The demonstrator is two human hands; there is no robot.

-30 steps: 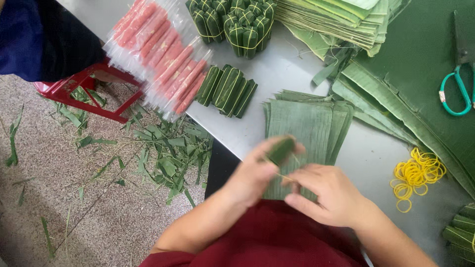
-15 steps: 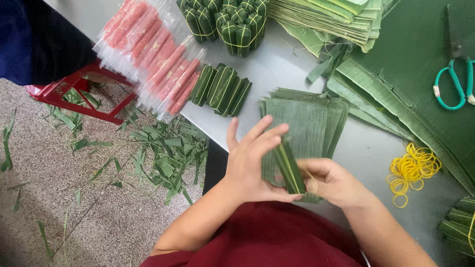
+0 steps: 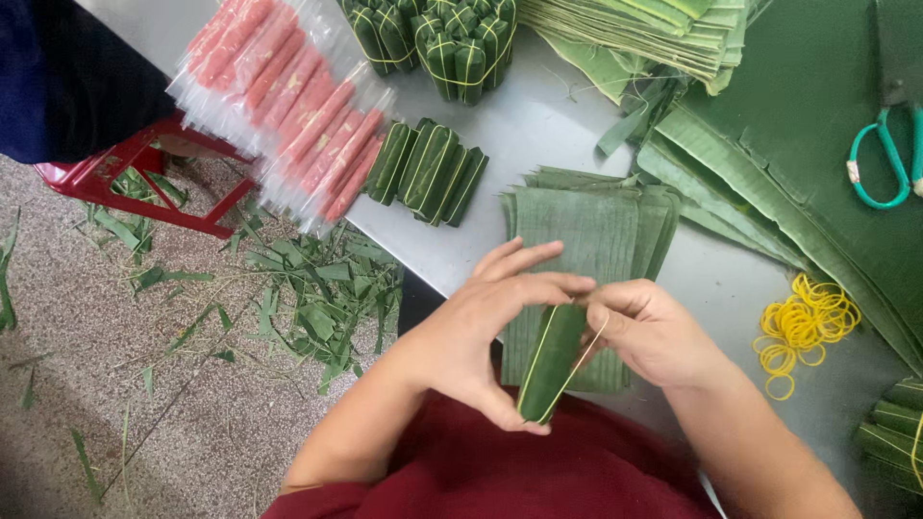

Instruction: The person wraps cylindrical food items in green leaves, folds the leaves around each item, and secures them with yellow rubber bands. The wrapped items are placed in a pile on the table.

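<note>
At ten o'clock, clear-wrapped pink sausages [image 3: 288,115] overhang the grey table [image 3: 538,125]; just right of them lies a row of leaf-wrapped rolls [image 3: 428,171]. At centre, the left hand [image 3: 486,336] cradles a leaf-wrapped roll [image 3: 550,360] with fingers spread. The right hand [image 3: 654,332], at its three o'clock, pinches a yellow rubber band [image 3: 577,354] stretched along the roll. Behind sits a stack of cut leaves [image 3: 596,231]. Loose rubber bands [image 3: 798,327] lie at three o'clock, green-handled scissors [image 3: 880,159] at two.

Bright, even daylight; soft shadows, sharp focus.
</note>
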